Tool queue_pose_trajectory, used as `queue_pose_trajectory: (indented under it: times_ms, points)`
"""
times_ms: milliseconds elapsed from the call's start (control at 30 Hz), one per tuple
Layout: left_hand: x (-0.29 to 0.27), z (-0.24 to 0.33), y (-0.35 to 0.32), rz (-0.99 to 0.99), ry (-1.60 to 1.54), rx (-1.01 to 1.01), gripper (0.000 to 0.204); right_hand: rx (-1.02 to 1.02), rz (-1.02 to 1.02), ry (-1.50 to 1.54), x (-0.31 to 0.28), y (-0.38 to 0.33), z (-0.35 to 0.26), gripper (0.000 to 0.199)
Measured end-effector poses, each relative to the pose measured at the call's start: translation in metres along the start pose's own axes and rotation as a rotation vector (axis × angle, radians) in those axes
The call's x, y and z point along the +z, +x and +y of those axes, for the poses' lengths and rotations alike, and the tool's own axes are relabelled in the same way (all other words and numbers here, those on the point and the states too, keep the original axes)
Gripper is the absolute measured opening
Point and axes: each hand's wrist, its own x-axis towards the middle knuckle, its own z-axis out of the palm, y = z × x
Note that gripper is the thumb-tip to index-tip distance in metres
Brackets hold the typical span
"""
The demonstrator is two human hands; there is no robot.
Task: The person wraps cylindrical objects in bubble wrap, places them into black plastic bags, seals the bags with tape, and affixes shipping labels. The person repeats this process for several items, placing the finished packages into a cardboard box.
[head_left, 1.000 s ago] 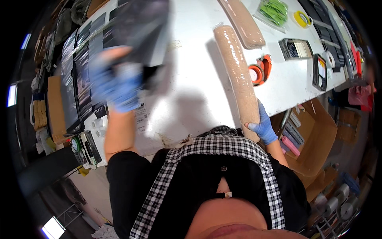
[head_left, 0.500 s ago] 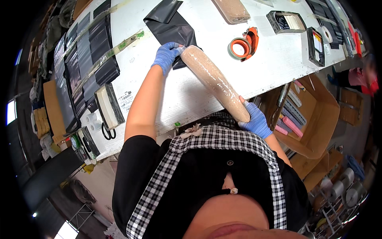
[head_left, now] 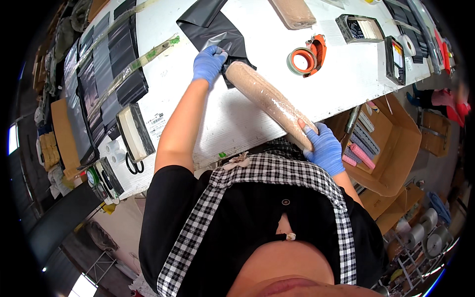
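Note:
A beige roll in clear plastic film (head_left: 269,101) slants across the front of the white table. My right hand (head_left: 324,148), in a blue glove, is closed round its near end, thumb on top. In the middle of the table lies a dark grey plastic mailing bag (head_left: 215,32). My left hand (head_left: 210,64), also in a blue glove, pinches the bag's near edge. The roll's far end meets the bag's mouth beside my left fingers; how far it reaches inside, I cannot tell.
An orange tape dispenser (head_left: 310,58) sits right of the bag. Another wrapped beige roll (head_left: 295,13) lies at the back. Stacked dark bags (head_left: 123,59) are strapped down on the left. Black-framed boxes (head_left: 360,28) stand on the right. A cardboard box (head_left: 401,143) of rolls is below the right edge.
My left hand has gone from the roll's far end to the bag's edge and lifted it. The roll has shifted slightly right and nearer, with my right hand still on it.

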Motion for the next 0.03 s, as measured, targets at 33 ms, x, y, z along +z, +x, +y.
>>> queue_pose_trajectory:
  times_ms: [33]
  points:
    - [0.0032, -0.0008, -0.0098, 0.148, 0.247, 0.262, 0.029, 0.103, -0.146, 0.07, -0.0098, 0.0031, -0.006, 0.09]
